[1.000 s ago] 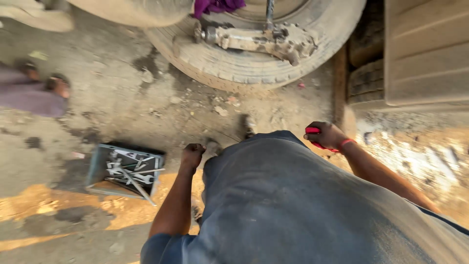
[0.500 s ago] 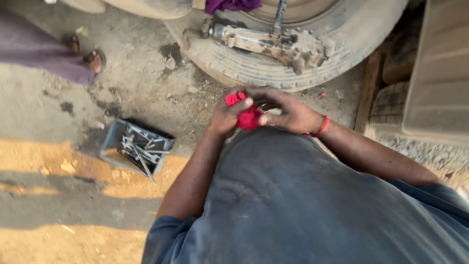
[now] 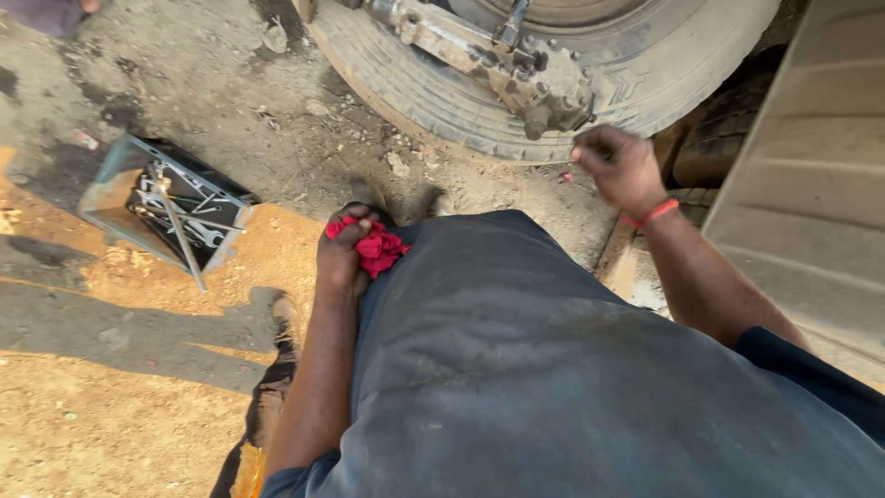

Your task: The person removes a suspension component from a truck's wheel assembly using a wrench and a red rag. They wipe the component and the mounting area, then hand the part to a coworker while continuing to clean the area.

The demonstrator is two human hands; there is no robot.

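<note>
Head view: left hand (image 3: 339, 263) gripped red rag (image 3: 376, 249); right hand (image 3: 619, 166), loosely curled and holding nothing, hovered just below tyre (image 3: 406, 83).

The right hand (image 3: 619, 166) has left the red rag (image 3: 376, 247), now toward the tyre (image 3: 433, 92).

A single head-worn camera looks steeply down over the wearer's torso, close above both arms, facing forward to the truck tyre (image 3: 433, 92) and dirt ground (image 3: 111, 387) beyond.

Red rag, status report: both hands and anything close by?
Left hand fingers closed on red rag. Right hand empty, raised near tyre. Tool tray on ground to the left.
</note>
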